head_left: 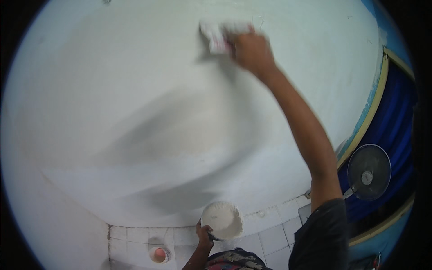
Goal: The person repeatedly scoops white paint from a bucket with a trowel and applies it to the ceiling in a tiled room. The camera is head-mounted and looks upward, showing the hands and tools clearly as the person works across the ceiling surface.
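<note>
My right hand (pixel 254 53) is raised high against the pale wall (pixel 148 76). Its closed fingers grip a flat white tool (pixel 216 40) with pinkish marks, its wide edge toward the wall; blur hides its exact kind and whether it touches. Low down, my left hand (pixel 204 234) wraps round the side of a round tub (pixel 223 202), thumb near the rim. Inside the tub is a thick off-white paste, coating the rim in places. Most of the left fingers are hidden under the tub.
A white cup (pixel 168 257) with something orange inside stands on the white floor tiles (pixel 272 236) at lower left. On the right, a round fan (pixel 370 172) stands before a blue curtain (pixel 391 121) in a yellowish frame (pixel 377 105).
</note>
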`<state>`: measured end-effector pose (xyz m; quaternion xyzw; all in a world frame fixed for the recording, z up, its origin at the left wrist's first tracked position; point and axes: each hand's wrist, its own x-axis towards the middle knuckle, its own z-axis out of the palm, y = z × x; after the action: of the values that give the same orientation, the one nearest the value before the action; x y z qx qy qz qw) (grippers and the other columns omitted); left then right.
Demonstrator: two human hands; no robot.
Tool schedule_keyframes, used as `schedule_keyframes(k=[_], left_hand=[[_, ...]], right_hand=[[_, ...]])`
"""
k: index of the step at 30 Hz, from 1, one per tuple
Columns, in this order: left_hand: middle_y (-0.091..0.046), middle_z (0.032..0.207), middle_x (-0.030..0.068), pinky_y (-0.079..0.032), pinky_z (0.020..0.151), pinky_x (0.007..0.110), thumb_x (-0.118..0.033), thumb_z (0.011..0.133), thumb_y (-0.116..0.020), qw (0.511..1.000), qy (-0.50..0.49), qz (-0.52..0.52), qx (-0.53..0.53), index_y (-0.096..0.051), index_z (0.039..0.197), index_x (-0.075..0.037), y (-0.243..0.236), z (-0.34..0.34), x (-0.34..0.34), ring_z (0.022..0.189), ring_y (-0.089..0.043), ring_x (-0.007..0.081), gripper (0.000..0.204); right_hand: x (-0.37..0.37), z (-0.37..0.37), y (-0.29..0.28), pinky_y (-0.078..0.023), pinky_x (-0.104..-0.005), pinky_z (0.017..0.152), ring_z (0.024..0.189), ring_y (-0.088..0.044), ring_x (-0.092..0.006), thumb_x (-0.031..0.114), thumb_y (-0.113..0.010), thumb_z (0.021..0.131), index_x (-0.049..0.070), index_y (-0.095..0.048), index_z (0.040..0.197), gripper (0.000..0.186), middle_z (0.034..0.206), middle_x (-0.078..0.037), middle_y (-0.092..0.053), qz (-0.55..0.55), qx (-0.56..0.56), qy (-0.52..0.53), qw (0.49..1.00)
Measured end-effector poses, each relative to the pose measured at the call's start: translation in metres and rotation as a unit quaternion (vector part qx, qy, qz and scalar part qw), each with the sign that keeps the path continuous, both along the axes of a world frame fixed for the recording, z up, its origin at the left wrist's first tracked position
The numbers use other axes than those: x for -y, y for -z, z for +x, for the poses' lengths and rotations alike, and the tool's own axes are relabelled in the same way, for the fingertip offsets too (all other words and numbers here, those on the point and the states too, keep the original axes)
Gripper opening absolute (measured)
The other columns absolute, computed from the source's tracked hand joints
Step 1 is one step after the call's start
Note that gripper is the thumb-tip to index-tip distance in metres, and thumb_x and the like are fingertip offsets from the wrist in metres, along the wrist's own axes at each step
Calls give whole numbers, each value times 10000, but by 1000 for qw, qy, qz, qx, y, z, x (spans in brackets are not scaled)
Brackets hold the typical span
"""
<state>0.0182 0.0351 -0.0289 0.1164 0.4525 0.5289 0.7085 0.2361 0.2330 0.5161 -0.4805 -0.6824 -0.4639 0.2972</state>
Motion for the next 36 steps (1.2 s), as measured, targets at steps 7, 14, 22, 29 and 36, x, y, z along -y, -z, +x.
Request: schedule_keyframes(k=[7,14,22,29,36], left_hand=[[-529,1163,157,-526,772,397,51,564,-512,999,8,-20,-25,-388,1378,-52,12,5,-7,1030,-548,304,830],[-527,1158,150,-513,772,360,57,561,-504,1000,15,-3,-4,-380,1385,-55,3,8,-2,1010,-543,282,840],[-542,1059,113,-508,780,335,-7,576,-480,993,-32,14,114,-451,1258,-70,51,-11,8,930,-555,254,686],[-538,1028,94,-499,789,330,-16,546,-483,995,-10,38,94,-472,1187,-70,23,6,9,928,-554,241,643],[-527,1056,106,-501,775,330,-5,541,-487,998,-36,33,35,-450,1253,-67,5,9,7,945,-544,251,716]], right_hand=[[52,20,104,-530,-422,818,979,-646,-282,68,-619,742,171,-595,1278,547,1014,-116,-688,-306,-32,53,950],[15,65,-63,-534,-456,737,808,-656,-340,81,-594,803,98,-671,1081,289,868,-157,-695,91,-85,16,992],[19,22,113,-508,-486,774,928,-645,-340,262,-596,841,192,-514,1348,518,952,-130,-675,-127,-118,3,985],[54,32,343,-473,-452,967,1136,-586,-372,120,-742,677,122,-478,1397,767,1273,-223,-575,-187,-147,-61,969],[52,9,289,-489,-464,760,822,-582,-384,-6,-677,652,46,-547,1302,665,891,-188,-614,-66,-254,-163,951]])
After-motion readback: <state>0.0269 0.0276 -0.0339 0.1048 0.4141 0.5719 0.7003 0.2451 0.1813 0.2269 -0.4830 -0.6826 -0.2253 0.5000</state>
